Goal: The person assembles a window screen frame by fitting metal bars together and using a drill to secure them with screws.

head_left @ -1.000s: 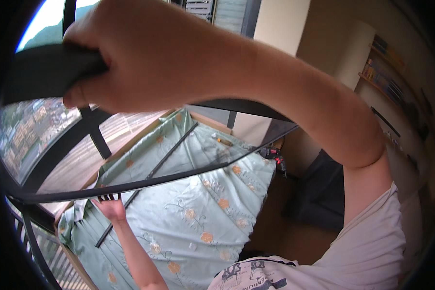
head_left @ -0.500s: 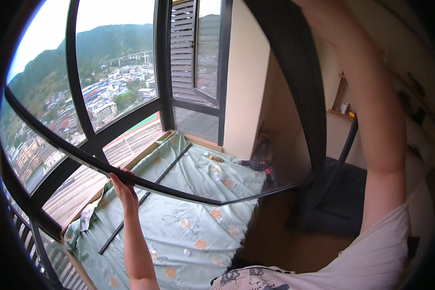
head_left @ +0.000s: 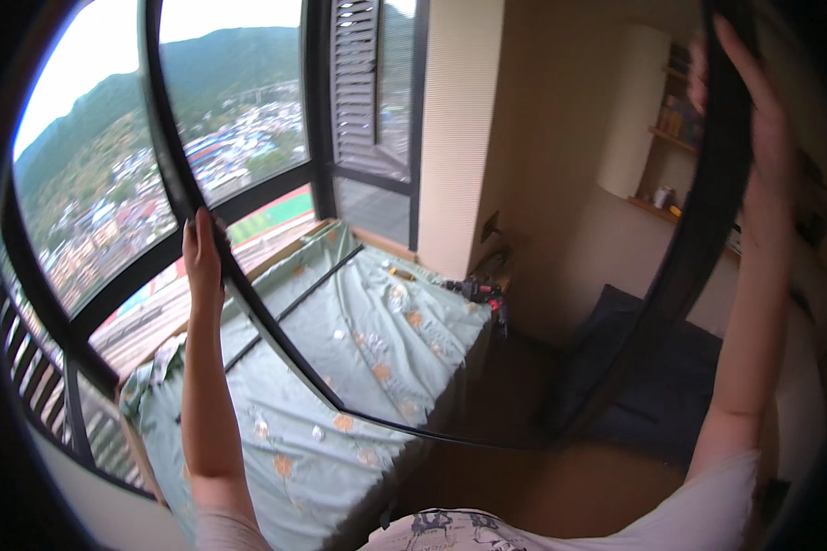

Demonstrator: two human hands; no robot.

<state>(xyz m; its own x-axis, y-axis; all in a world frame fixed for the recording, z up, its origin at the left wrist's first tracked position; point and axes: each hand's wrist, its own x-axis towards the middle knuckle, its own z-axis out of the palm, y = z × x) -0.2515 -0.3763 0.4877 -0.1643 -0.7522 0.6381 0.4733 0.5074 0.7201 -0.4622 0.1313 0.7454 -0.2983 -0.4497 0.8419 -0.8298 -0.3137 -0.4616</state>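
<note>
A large window screen (head_left: pixel 285 344) with a black frame is raised in front of me, and its fine mesh lets the room show through. My left hand (head_left: pixel 204 253) is closed around the left side of the frame, thumb toward me. High on the right, my right hand (head_left: pixel 753 87) grips the opposite side, its fingers partly hidden behind the frame. The screen's lower edge hangs over the side of a platform draped in a pale green flowered cloth (head_left: pixel 294 427).
On the cloth lie a thin black strip (head_left: pixel 322 285), a yellow-handled screwdriver (head_left: pixel 401 274) and a power drill (head_left: pixel 476 290). Tall windows (head_left: pixel 234 119) stand at left. A dark cushion (head_left: pixel 606 367) rests on the floor, and wall shelves (head_left: pixel 675 138) hold small items.
The window screen has turned more upright, its right side swinging outward to the right. My left hand has risen and moved left with the frame; my right hand has shifted right.
</note>
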